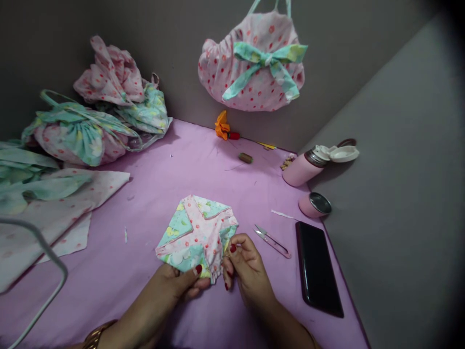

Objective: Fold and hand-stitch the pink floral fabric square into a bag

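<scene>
Evidently, your left hand [188, 282] has a grip on the near edge of the patchwork piece [198, 232], thumb on top, while your right hand [247, 264] is drawn narrow at its right side; whether it pinches cloth or something finer, you cannot tell. The piece is around mid-tabletop [163, 169], well short of the far edge. Its green floral and pink parts look already joined, with two gathered ends; the right side seems still in work, and what else is left cannot be told. You get no clear long axis: pink arms point toward the far edge, the left, the right edge and you. Beyond, snips [279, 249] lie rightward, and a phone [319, 269] lies along the tabletop's right edge.
</scene>
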The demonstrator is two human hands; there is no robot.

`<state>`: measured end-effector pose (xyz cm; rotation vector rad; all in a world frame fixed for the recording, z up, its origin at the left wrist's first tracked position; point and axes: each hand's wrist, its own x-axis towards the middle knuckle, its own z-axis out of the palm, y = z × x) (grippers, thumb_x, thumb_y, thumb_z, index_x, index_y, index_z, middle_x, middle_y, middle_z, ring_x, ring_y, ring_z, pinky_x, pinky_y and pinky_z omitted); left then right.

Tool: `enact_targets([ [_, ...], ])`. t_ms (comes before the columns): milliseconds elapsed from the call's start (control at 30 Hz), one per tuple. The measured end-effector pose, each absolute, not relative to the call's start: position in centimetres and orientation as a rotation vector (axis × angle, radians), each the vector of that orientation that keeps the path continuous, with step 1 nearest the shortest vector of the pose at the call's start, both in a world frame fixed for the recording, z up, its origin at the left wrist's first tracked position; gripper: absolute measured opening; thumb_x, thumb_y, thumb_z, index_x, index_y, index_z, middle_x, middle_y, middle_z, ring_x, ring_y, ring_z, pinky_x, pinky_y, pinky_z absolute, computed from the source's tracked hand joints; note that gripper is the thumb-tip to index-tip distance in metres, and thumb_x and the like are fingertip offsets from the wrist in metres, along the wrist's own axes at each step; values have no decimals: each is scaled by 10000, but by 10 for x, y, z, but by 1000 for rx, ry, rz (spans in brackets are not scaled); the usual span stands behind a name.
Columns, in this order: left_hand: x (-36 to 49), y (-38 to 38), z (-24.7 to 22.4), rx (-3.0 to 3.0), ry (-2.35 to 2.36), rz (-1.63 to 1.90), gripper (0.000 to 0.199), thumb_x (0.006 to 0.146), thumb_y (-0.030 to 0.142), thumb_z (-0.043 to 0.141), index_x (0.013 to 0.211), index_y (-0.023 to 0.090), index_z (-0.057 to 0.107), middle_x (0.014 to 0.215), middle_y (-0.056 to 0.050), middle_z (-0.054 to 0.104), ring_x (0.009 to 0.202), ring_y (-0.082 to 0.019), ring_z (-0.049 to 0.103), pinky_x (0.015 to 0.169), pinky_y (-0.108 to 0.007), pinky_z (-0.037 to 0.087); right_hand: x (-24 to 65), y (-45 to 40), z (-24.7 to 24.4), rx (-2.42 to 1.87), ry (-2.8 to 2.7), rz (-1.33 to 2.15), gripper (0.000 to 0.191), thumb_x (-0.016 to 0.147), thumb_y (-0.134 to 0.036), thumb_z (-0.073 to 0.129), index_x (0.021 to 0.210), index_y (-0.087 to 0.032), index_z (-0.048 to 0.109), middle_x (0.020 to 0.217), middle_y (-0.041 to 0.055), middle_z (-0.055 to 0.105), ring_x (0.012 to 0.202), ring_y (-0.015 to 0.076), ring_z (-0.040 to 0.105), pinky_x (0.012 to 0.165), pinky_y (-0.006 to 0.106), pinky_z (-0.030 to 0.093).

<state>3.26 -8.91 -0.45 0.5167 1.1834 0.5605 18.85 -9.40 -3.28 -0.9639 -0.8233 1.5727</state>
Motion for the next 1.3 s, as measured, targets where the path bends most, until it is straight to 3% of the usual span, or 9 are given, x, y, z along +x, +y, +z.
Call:
enact_targets([
  [233, 32, -89, -6, 462, 1213, 570, 247, 685, 246, 704, 907, 148, 659, 817, -65, 712, 693, -160, 655, 575, -167, 510, 197, -91, -27, -1035, -820, 1394, 199, 848, -376, 521, 789, -212, 424, 507, -98, 349, 363, 42, 291, 358, 137, 239],
  [433, 29, -90, -7, 444, 1112, 596, 272, 755, 317, 638, 965, 144, 641, 925, -86, 699, 796, -191, 645, 715, -250, 514, 195, -101, -25, -1256, -1255, 1416, 151, 897, -318, 418, 838, -188, 468, 595, -42, 473, 463, 75, 434, 453, 180, 349],
  [633, 25, -92, -10, 448, 1082, 596, 245, 758, 336, 635, 894, 134, 663, 868, -83, 705, 777, -179, 638, 689, -233, 491, 191, -112, -25, -1377, -1852, 1028, 131, 850, -155, 446, 811, -187, 567, 669, -10, 583, 583, 101, 531, 560, 197, 372],
  [933, 25, -91, -13, 473, 1066, 594, 254, 766, 347, 622, 923, 151, 665, 874, -80, 705, 810, -191, 627, 716, -252, 476, 189, -110, -26, -1398, -1901, 951, 144, 812, -122, 467, 801, -172, 601, 661, -6, 624, 555, 95, 553, 544, 185, 382],
  [1300, 27, -89, -8, 506, 1076, 582, 241, 759, 352, 626, 822, 129, 689, 776, -75, 702, 752, -180, 614, 720, -269, 463, 190, -111, -24, -1412, -1936, 949, 155, 798, -114, 467, 790, -172, 611, 643, -5, 627, 536, 97, 549, 527, 188, 378],
])
